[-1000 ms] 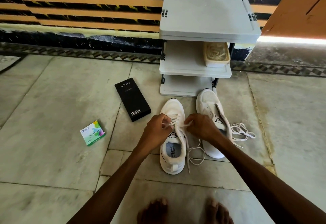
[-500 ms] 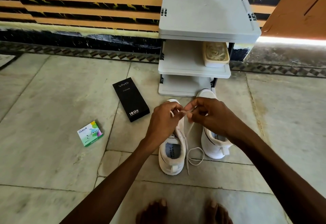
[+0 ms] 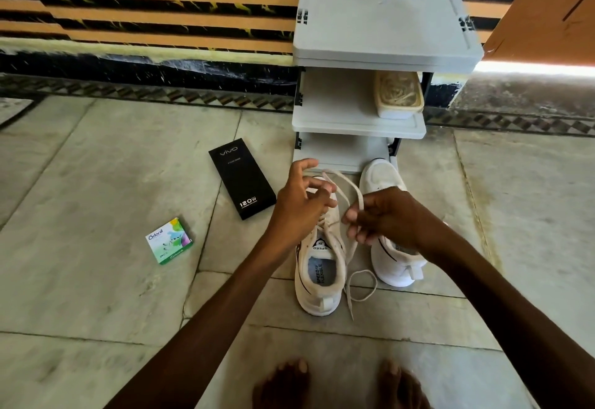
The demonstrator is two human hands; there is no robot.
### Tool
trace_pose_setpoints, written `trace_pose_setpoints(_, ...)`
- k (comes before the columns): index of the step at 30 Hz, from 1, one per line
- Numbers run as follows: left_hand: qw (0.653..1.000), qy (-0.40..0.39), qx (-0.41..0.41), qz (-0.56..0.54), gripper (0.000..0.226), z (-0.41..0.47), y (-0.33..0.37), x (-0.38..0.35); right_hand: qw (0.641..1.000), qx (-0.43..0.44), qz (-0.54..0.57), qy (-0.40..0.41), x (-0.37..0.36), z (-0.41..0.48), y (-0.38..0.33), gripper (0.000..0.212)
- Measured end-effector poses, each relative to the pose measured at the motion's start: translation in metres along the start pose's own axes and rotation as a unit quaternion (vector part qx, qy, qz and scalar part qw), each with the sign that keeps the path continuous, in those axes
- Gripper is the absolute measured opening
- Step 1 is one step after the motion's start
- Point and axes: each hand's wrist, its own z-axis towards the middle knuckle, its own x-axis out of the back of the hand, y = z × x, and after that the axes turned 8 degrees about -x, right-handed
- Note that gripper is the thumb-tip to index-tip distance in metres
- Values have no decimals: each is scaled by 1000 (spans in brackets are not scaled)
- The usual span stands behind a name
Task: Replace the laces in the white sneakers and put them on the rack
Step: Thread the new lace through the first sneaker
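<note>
A person crouches barefoot on a stone floor [image 3: 96, 183], working a pale lace [image 3: 355, 187] above a pair of white sneakers that stand side by side, toes toward a grey plastic rack [image 3: 380, 12] set against a striped wall.

The left hand [image 3: 301, 202] is raised over the toe of the left sneaker [image 3: 318, 283], its fingers curled with one end of the lace caught among them and the forefinger lifted. The right hand [image 3: 383, 215] pinches the same lace between thumb and fingertips, the other fingers curled under. The lace arcs between the two hands, runs down through the left sneaker's eyelets and trails off in a loose loop on the floor between the shoes. The left sneaker's mouth is open to the camera, showing a printed insole. The right sneaker [image 3: 381, 180] sits just beside it, partly hidden by the right wrist, so its lacing cannot be made out.

On the rack's middle shelf, at its right end, a translucent lidded tub [image 3: 399, 96] holds a tangle of pale strands; what they are cannot be told. A closed black carton [image 3: 241, 183] lies flat on the floor left of the sneakers, and a small closed green-and-white packet [image 3: 169, 241] lies farther left.
</note>
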Motion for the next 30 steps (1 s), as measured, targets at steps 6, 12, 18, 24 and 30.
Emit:
trace_pose_setpoints(6, 984, -114, 87, -102, 25, -20, -15, -17, 980, 35, 190, 37, 5, 9, -12, 20)
trace_pose_setpoints(12, 996, -43, 75, -35, 28, -28, -29, -2, 950, 37, 293, 100, 7, 22, -11, 24)
trace_pose_setpoints(18, 988, 17, 38, 152, 18, -16, -38, 21, 987, -133, -5, 96, 2, 33, 1, 31)
trace_pose_setpoints(24, 980, -25, 1, 200, 11, -14, -36, 15, 996, 34, -27, 72, -16, 31, 7, 16)
trace_pose_setpoints(30, 981, -8, 9, 195, 7, -13, -35, 12, 993, 45, -109, 14, -23, 40, 11, 8)
